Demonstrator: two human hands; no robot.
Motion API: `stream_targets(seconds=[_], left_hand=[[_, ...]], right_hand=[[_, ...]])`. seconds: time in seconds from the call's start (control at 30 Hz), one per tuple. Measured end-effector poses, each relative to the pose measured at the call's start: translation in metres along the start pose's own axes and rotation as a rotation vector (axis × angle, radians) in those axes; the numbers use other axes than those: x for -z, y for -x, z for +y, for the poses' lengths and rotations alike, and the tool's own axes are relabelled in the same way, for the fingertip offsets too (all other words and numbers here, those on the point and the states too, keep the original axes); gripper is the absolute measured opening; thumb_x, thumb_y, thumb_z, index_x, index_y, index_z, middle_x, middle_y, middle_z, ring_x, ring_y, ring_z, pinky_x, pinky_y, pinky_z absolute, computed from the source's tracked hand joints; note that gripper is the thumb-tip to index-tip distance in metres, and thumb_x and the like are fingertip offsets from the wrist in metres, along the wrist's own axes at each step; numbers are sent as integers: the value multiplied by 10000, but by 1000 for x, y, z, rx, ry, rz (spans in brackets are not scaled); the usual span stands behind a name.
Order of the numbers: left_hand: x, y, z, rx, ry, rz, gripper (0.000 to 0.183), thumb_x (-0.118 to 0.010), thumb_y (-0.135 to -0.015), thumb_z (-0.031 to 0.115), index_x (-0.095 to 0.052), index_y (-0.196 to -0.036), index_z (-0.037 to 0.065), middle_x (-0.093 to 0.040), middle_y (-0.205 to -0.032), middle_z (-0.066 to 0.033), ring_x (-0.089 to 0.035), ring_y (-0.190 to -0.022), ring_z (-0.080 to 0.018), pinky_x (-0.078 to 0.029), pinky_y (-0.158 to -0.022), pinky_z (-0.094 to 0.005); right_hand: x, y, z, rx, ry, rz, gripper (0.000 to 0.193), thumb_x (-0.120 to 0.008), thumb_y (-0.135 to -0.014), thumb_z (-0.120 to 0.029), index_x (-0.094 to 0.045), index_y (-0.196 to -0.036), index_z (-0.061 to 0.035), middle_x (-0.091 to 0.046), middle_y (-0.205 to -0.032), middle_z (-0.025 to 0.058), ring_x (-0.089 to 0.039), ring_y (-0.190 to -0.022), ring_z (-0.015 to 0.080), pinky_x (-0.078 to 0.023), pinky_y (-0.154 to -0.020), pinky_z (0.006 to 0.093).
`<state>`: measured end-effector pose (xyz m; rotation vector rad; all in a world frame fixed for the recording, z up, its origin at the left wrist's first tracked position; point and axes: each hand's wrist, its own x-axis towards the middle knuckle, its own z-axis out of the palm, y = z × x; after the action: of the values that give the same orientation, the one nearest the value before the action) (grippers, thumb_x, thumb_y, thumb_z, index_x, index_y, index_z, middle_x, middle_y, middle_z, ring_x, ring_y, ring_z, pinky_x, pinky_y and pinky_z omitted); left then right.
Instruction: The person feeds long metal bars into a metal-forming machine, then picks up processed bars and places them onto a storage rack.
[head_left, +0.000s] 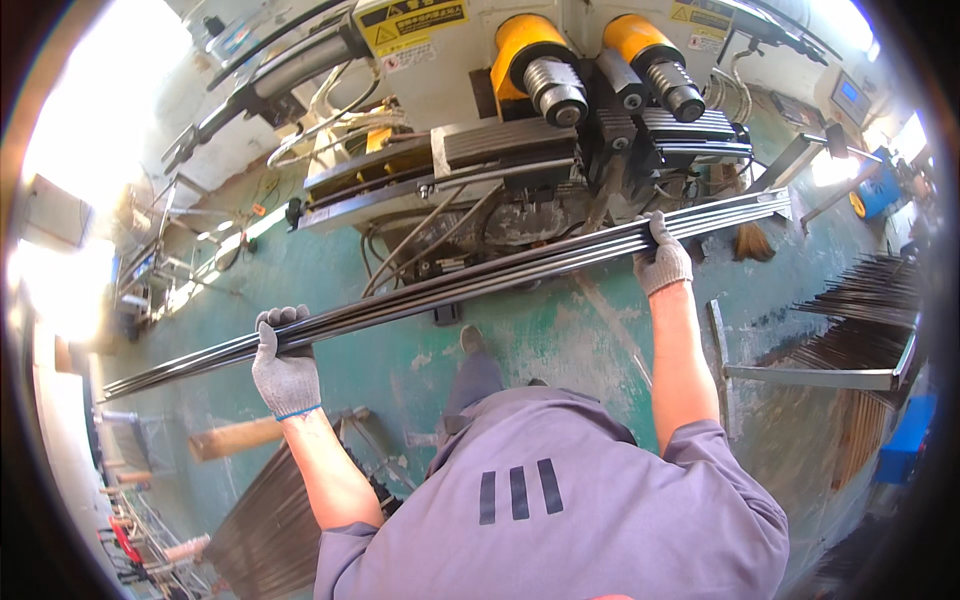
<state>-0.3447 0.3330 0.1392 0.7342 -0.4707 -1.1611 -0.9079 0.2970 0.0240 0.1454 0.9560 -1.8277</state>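
A bundle of long, thin metal rods [470,280] lies across both my hands in front of my body, its right end higher in the picture than its left. My left hand [286,362], in a grey knitted glove, is closed round the bundle toward its left part, thumb on the near side. Farther right, my right hand [664,256] wears the same kind of glove and grips the bundle with the thumb over the top. The rods fan apart slightly at the left end. Beyond them stands a machine [440,95] with two orange-collared metal spindles [555,92].
A rack of dark rods [860,320] stands at the right with a metal frame bar [810,376]. More rods [265,530] lie at the lower left by a wooden beam [235,438]. A broom head [752,242] rests near the machine on the worn green floor [540,345].
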Motion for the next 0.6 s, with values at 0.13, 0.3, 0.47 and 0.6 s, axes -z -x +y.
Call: stream_targets(seconds=[0.13, 0.3, 0.47, 0.6], left_hand=[[10, -78, -19, 6, -53, 130, 255, -707, -1028, 281, -666, -1052, 30, -712, -1020, -119, -685, -981, -293, -553, -1008, -484], [16, -177, -56, 111, -24, 296, 311, -723, -1018, 340, -681, -971, 35, -722, -906, -110, -698, -886, -270, -584, -845, -424], [0, -244, -104, 256, 22, 302, 280, -717, -1024, 308, -680, -999, 31, -723, -918, -111, -709, -884, -268, -614, -842, -436], [-43, -256, -139, 418, 48, 264, 253, -671, -1053, 274, -687, -1057, 22, -730, -989, -127, -713, -937, -289, -623, -894, -459]], right_hand=[[-71, -11, 16, 76, -30, 28, 128, -771, -981, -127, -706, -1052, -42, -747, -946, 77, -739, -860, 220, -652, -790, 342], [-125, -65, 37, 178, 2, 47, 216, -801, -958, -141, -703, -1104, -16, -743, -1005, 126, -717, -834, 282, -621, -749, 410], [-153, -110, 52, 216, 372, 146, 248, -747, -935, -75, -705, -1166, 3, -743, -1060, 119, -710, -887, 254, -571, -760, 400], [-141, -147, 67, 296, 565, 52, 255, -650, -960, -78, -714, -1200, -23, -734, -1105, 87, -686, -959, 215, -534, -834, 366]])
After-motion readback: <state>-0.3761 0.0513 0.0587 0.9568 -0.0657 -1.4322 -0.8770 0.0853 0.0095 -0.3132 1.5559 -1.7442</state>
